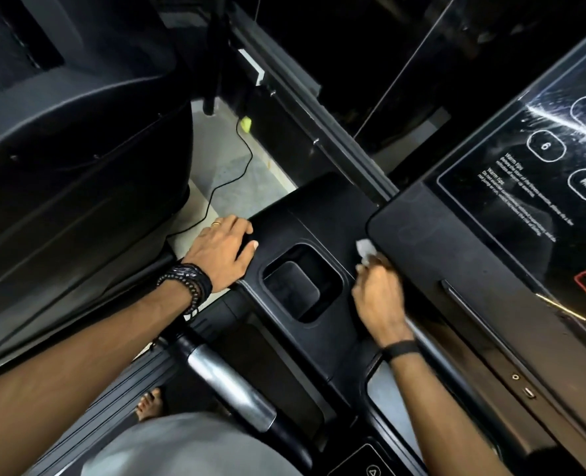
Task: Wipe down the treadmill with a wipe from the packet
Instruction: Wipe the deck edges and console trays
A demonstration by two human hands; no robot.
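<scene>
Meanwhile, the right hand (pixel 379 297) pinches a small crumpled white wipe (pixel 365 250) against the black plastic treadmill console (pixel 319 218), just beside the glossy touch panel (pixel 525 201); the left hand (pixel 224 250), fingers loosely spread, rests on the console's far edge.

We're in a workout space, a gym or home fitness corner: a black treadmill (pixel 319 214) with a glossy console (pixel 538 187) showing numbered buttons and "Warm tips" text, a steel handlebar (pixel 229 386), and a second machine (pixel 61 115) alongside on pale floor (pixel 229 180).
</scene>
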